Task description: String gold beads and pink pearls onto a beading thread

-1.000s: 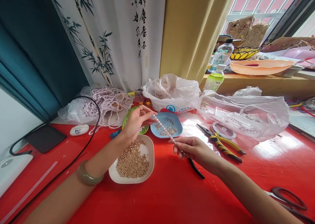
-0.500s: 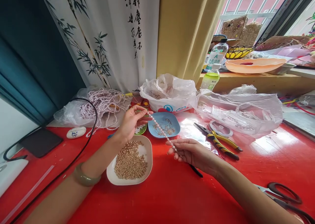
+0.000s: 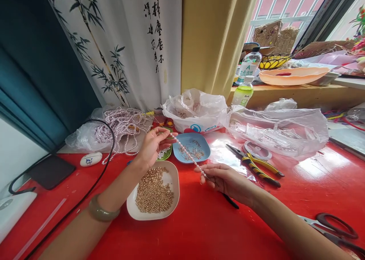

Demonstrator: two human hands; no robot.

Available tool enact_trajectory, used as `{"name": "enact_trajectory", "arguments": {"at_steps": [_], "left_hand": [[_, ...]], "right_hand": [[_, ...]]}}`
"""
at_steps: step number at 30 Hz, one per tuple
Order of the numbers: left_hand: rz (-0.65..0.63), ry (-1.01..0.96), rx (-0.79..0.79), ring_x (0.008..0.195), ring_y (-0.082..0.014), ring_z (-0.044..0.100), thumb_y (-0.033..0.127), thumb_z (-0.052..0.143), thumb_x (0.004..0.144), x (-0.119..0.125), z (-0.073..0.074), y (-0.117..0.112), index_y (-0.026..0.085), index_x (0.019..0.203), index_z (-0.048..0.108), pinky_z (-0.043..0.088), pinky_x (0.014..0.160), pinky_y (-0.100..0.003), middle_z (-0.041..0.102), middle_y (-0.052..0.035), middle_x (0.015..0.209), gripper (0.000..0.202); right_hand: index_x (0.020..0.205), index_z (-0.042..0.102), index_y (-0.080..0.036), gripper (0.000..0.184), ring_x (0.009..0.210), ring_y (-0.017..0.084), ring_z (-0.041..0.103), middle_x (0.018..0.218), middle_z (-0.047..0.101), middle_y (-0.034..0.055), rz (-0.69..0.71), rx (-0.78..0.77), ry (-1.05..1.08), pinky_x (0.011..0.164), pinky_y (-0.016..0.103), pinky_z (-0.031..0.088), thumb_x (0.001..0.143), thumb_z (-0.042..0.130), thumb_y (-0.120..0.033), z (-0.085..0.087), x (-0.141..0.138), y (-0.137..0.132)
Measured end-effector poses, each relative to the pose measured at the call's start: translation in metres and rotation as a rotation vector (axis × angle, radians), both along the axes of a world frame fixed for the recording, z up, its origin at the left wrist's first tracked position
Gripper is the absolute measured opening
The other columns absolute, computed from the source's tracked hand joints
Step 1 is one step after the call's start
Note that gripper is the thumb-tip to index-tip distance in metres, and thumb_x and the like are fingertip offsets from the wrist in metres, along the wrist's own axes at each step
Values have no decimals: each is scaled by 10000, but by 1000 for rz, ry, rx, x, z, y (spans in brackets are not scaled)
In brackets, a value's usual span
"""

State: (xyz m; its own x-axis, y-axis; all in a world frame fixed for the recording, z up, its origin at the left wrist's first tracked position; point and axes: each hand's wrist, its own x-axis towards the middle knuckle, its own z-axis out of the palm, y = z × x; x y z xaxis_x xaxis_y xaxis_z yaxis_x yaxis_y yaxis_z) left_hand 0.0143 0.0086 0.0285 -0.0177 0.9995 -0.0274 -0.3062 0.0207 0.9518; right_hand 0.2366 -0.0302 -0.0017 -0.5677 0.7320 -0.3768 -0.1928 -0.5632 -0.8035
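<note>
Between my two hands a short strand of pale beads [image 3: 186, 151] is stretched at a slant. My left hand [image 3: 155, 144], with a bangle on the wrist, pinches its upper end. My right hand [image 3: 224, 179] holds the lower end with thumb and fingers. Under the strand lies a blue dish [image 3: 205, 154] with small metallic pieces in it. Close below my left hand is a white dish [image 3: 174, 210] with many gold beads [image 3: 154, 193]. A green dish [image 3: 168, 153] is partly hidden behind my left hand. A black handle tip [image 3: 230, 201] shows from under my right hand.
Yellow-and-black pliers [image 3: 261, 170] lie beside a clear spool [image 3: 258, 150] on the right. Scissors [image 3: 330, 227] are at the front right. Plastic bags [image 3: 196, 109] and heaped bead strands [image 3: 122, 125] line the back. A black cable [image 3: 94, 189] crosses the left side.
The camera view has shifted slightly, so the table and dishes sit a little lower and further right. Both hands keep their hold on the bead strand.
</note>
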Motion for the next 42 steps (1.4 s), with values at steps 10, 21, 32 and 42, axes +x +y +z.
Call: {"name": "enact_trajectory", "arguments": {"at_steps": [10, 21, 32, 42], "left_hand": [[5, -27, -12, 626, -118, 660, 110, 517, 780, -2, 0, 1, 142, 742, 488, 489, 469, -126, 695, -83, 826, 57], [-4, -43, -45, 614, -118, 659, 126, 541, 773, -5, -3, 5, 123, 747, 532, 484, 438, -119, 695, -90, 830, 28], [-8, -151, -81, 604, -121, 661, 99, 519, 781, -5, -3, 4, 111, 783, 558, 496, 448, -124, 697, -86, 814, 41], [20, -212, -103, 606, -115, 661, 92, 520, 776, -2, 1, 1, 116, 784, 571, 497, 441, -118, 698, -70, 801, 57]], "right_hand": [[714, 648, -112, 203, 418, 35, 296, 537, 564, 3, 11, 90, -58, 398, 172, 209, 776, 567, -288, -4, -1, -2], [747, 669, -105, 232, 486, 60, 480, 572, 603, 22, -19, 31, -58, 486, 167, 367, 781, 551, -302, -4, -3, -2], [734, 682, -123, 196, 782, 151, 598, 803, 678, 74, -105, 107, -65, 803, 286, 413, 716, 617, -307, -5, -6, -2], [734, 675, -107, 137, 707, 133, 613, 771, 677, 77, -32, 142, 54, 739, 273, 443, 710, 630, -235, 4, -4, -4]]}}
